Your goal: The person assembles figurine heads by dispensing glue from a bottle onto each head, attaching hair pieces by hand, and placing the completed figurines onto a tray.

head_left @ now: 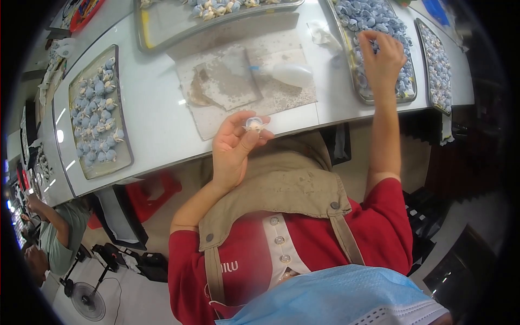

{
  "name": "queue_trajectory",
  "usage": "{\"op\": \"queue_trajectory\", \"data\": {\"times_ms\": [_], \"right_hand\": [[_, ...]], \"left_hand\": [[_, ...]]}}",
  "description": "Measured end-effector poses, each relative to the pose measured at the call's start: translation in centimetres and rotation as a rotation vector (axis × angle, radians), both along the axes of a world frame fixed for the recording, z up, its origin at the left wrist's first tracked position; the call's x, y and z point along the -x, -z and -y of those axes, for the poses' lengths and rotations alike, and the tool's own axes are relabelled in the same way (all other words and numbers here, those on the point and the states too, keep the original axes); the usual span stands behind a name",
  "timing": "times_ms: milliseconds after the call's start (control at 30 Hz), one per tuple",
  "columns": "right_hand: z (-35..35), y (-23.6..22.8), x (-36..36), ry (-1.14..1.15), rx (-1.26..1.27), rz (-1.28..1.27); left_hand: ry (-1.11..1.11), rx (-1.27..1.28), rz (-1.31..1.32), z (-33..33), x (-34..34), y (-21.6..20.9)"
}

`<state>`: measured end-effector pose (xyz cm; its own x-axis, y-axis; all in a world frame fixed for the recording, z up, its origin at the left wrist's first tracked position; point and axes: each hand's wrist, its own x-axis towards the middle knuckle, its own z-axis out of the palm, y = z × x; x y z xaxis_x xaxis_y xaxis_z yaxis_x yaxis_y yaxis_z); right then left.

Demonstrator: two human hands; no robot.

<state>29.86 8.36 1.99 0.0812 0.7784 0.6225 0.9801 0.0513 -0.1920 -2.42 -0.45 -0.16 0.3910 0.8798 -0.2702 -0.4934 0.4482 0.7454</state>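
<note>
My left hand (233, 146) is closed near the table's front edge, pinching a small cream and pale-blue figurine (254, 125) between thumb and fingers. Over at the right, my right hand (383, 60) reaches down into a tray (364, 99) heaped with small blue-grey curved pieces (374, 17). Its fingers are bent together, and whatever lies between the tips is too small to make out. Between the hands, a translucent white squeeze bottle (292, 74) with a blue tip lies on stained cardboard (225, 78).
A tray (130, 154) of blue and cream figurines stands at the left. Another tray (145, 32) of them is at the back. A narrow tray (418, 27) of blue-grey pieces sits far right. Crumpled tissue (323, 36) lies by the right tray. A person (62, 233) is at the lower left, near a fan (88, 299).
</note>
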Motion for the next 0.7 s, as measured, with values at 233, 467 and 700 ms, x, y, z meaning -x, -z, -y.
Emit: {"op": "queue_trajectory", "data": {"times_ms": [233,467,700], "right_hand": [[-3.5,-0.2,-3.3,0.14,0.033,0.389],[-1.3,-1.5,-2.1,-0.038,0.108,-0.628],[4.7,-0.3,6.1,-0.564,0.431,-1.943]], "left_hand": [[0.033,-0.012,-0.035,0.3,-1.1,-0.4],[0.029,-0.025,-0.05,0.4,-2.0,-0.6],[-0.011,-0.044,-0.057,-0.3,-1.8,-0.9]]}}
